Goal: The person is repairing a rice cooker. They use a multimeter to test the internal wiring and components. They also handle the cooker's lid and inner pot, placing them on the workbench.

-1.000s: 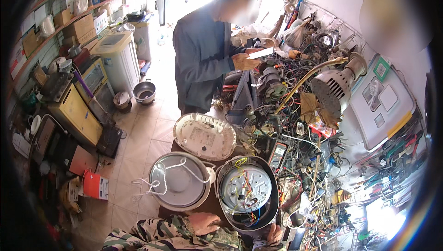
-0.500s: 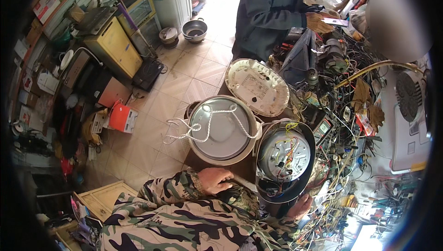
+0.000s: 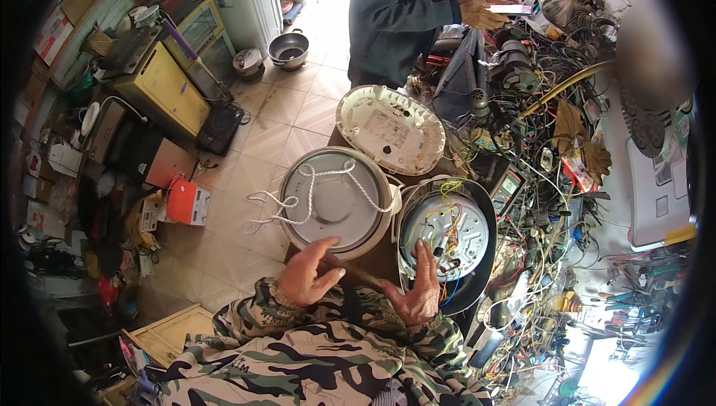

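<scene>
My left hand (image 3: pixel 307 275) is open, thumb and fingers apart, just in front of a round metal-topped pot (image 3: pixel 335 201) with a white twisted cord (image 3: pixel 302 196) lying across it. To its right my right hand (image 3: pixel 418 287) is also open, fingers raised over the near-left rim of an opened appliance housing (image 3: pixel 485 272). Whether its fingertips touch anything inside cannot be told. A round metal plate (image 3: pixel 471 236) fills that housing, with red, yellow and blue wires (image 3: pixel 453 219) on it. Behind the pot lies an oval cream plastic base (image 3: pixel 388 126).
A dense heap of cables and parts (image 3: pixel 533 152) covers the right side, with a multimeter (image 3: pixel 509 184) at its edge. A person in a dark jacket (image 3: pixel 399 22) stands beyond, holding a flat pale object. Pans (image 3: pixel 289 49) and an orange-red box (image 3: pixel 188 201) sit on the floor.
My right hand has come up from beside the housing to its near-left rim. My left hand has risen toward the pot and opened wider. The whole view has shifted slightly.
</scene>
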A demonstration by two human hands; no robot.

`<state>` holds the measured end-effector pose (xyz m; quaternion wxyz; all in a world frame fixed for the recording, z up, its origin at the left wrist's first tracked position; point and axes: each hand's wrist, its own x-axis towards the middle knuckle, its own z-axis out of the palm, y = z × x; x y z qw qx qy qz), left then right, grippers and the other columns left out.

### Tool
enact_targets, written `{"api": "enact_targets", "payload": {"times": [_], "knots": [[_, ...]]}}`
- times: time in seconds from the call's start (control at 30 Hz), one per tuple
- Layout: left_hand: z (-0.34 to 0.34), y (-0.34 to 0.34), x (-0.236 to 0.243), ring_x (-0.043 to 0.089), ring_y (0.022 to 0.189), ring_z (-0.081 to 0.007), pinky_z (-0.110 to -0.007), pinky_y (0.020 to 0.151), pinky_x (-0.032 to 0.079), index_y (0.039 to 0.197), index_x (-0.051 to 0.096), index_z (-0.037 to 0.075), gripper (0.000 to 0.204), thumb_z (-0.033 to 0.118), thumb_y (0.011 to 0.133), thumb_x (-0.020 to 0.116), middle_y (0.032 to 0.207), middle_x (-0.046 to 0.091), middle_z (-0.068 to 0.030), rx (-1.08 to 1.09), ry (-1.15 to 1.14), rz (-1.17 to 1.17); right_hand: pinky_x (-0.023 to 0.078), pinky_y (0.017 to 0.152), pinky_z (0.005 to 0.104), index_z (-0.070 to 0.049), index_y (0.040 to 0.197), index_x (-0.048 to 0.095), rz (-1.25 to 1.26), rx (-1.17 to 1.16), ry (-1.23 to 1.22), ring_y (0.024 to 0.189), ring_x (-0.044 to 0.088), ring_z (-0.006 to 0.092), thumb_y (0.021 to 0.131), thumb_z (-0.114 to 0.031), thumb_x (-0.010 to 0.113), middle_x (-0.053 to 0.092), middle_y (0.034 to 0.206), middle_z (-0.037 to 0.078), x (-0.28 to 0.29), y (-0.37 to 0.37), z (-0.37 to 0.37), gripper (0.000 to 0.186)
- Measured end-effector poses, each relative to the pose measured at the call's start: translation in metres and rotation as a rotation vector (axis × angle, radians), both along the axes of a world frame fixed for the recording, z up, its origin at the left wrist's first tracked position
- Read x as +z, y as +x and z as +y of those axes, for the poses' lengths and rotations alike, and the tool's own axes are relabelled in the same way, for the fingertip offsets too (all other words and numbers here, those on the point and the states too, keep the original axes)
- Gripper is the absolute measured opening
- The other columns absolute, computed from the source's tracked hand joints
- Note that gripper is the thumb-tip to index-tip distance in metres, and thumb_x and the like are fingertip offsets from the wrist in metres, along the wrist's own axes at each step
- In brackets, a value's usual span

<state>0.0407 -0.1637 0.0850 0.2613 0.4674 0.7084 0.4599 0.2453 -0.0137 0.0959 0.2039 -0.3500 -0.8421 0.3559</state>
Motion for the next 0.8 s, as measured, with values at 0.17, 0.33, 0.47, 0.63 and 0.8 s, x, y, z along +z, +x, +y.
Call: {"api": "enact_targets", "payload": {"times": [0.17,0.33,0.47,0.63,0.8], "knots": [[-0.013,-0.026,0.040,0.050,0.124,-0.0387,-0.045,0.106,0.038,0.139,0.043,-0.003,0.072,0.019,0.078,0.075,0.139,0.046,-0.0244,0.241,0.074,0.148,0.034,0.108,0.0524,-0.001,0.148,0.030,-0.132,0.206,0.115,0.135,0.035,0.0471,0.063,-0.033,0.088,0.027,0.150,0.029,0.025,-0.029,0.006,0.108],[-0.024,-0.045,0.039,0.025,0.139,-0.0461,-0.052,0.114,0.025,0.148,0.025,-0.001,0.103,0.027,0.067,0.081,0.152,0.021,-0.0300,0.371,-0.075,0.524,0.032,0.107,0.0571,-0.007,0.148,0.035,-0.064,0.283,0.242,0.134,0.034,0.0488,0.058,-0.035,0.090,0.026,0.150,0.030,0.039,-0.063,0.013,0.109],[-0.020,-0.052,0.002,0.026,0.135,-0.0523,-0.059,0.111,0.024,0.147,0.027,-0.002,0.111,0.041,0.062,0.085,0.150,0.023,-0.0333,0.346,-0.166,0.490,0.030,0.110,0.0567,-0.006,0.149,0.033,-0.088,0.272,0.291,0.137,0.030,0.0498,0.058,-0.039,0.090,0.028,0.150,0.030,0.000,-0.076,0.021,0.112],[-0.020,-0.054,-0.016,0.026,0.137,-0.0491,-0.058,0.111,0.022,0.147,0.029,0.000,0.115,0.049,0.059,0.084,0.149,0.026,-0.0325,0.366,-0.222,0.571,0.037,0.103,0.0558,-0.008,0.146,0.041,-0.052,0.260,0.350,0.129,0.041,0.0495,0.059,-0.044,0.087,0.037,0.147,0.028,-0.004,-0.081,0.022,0.105],[-0.003,-0.064,-0.006,0.025,0.138,-0.0482,-0.058,0.111,0.021,0.146,0.030,0.001,0.116,0.049,0.057,0.085,0.148,0.027,-0.0317,0.312,-0.242,0.546,0.035,0.103,0.0582,-0.009,0.148,0.037,-0.080,0.225,0.350,0.130,0.039,0.0494,0.061,-0.044,0.087,0.037,0.145,0.029,-0.004,-0.076,0.033,0.106]]}}
